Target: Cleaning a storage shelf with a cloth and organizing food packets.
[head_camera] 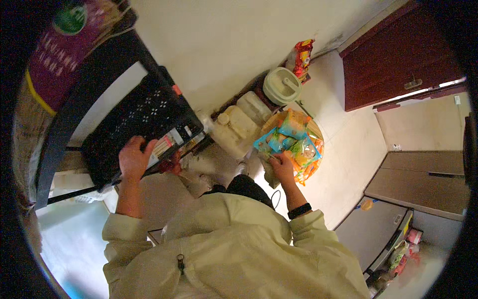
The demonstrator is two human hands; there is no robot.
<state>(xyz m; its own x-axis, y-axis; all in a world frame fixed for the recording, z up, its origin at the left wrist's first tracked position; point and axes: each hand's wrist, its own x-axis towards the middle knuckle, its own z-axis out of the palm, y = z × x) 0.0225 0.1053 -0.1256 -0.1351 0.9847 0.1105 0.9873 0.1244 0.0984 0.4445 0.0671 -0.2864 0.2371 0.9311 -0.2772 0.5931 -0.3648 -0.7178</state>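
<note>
My left hand [134, 159] is over the near edge of a black perforated plastic basket [138, 112], thumb and fingers partly curled. Whether it grips anything is not clear. Beside its thumb, inside the basket, lies a pale packet with a pink band [164, 144]. With its fingers closed, my right hand [284, 167] holds a dull grey-green packet [269, 170], blurred and partly covered. Just beyond that hand, blue and orange plastic snack bags [293, 140] are heaped on a round tan tray or stool top [318, 129].
Clear plastic containers [239, 121] and a pale-green lidded tub [282, 86] stand along the wall. A red foil bag [303, 58] is behind them. A dark red door [396, 59] is at upper right, and a grey appliance [373, 231] at lower right.
</note>
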